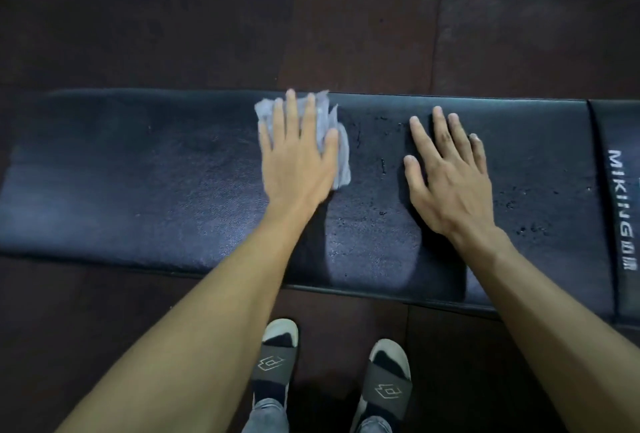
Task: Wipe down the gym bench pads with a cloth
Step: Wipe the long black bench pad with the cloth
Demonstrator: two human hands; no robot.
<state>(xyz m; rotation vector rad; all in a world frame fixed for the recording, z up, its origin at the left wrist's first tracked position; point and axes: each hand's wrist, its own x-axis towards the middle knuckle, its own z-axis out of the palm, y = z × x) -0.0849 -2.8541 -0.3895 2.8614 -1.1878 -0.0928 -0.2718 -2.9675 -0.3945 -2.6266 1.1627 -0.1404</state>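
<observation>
A long black bench pad runs across the view from left to right. A crumpled pale grey cloth lies on it near the far edge. My left hand presses flat on the cloth with straight, spread fingers. My right hand rests flat on the bare pad to the right of the cloth, fingers straight and apart. Small dark specks and droplets dot the pad around my right hand.
A second pad with white lettering adjoins at the right, past a seam. Dark rubber floor tiles lie beyond the bench. My feet in slide sandals stand on the floor just in front of the bench.
</observation>
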